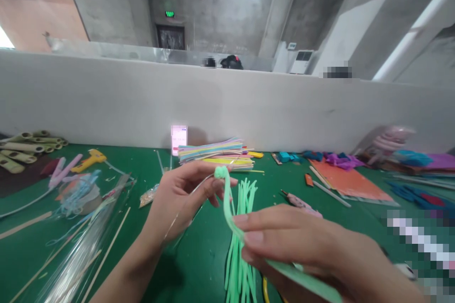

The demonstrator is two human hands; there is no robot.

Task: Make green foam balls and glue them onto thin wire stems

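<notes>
- Fingers of the right hand [302, 241] are closed on a long green pipe cleaner [226, 203], and its loose tail pokes out under that hand, close to us.
- The left hand [181, 194] is a bit farther off. Its thumb and fingers seem pinched together near the top end of the same green pipe cleaner.
- So the green pipe cleaner is up in the air, above the worktop [202, 265], going from one hand to the other.
- Its top end is rolled into a small, tight lump. That bit looks done.
- The long part below the lump bends softly but has no curls that I can see. I think most of it is not shaped yet, so this looks like an early bit of the work.
- A thin, shiny strand [172, 227] runs down by the left hand. I can't tell if it is tied to the lump.
- Under and behind the hands lies a bunch of green pipe cleaners [245, 199]. They look straight and not used yet.
- Farther back, a pile of colored pipe cleaners [213, 150] lies by a phone [179, 139] that stands near the white partition [227, 104].
</notes>
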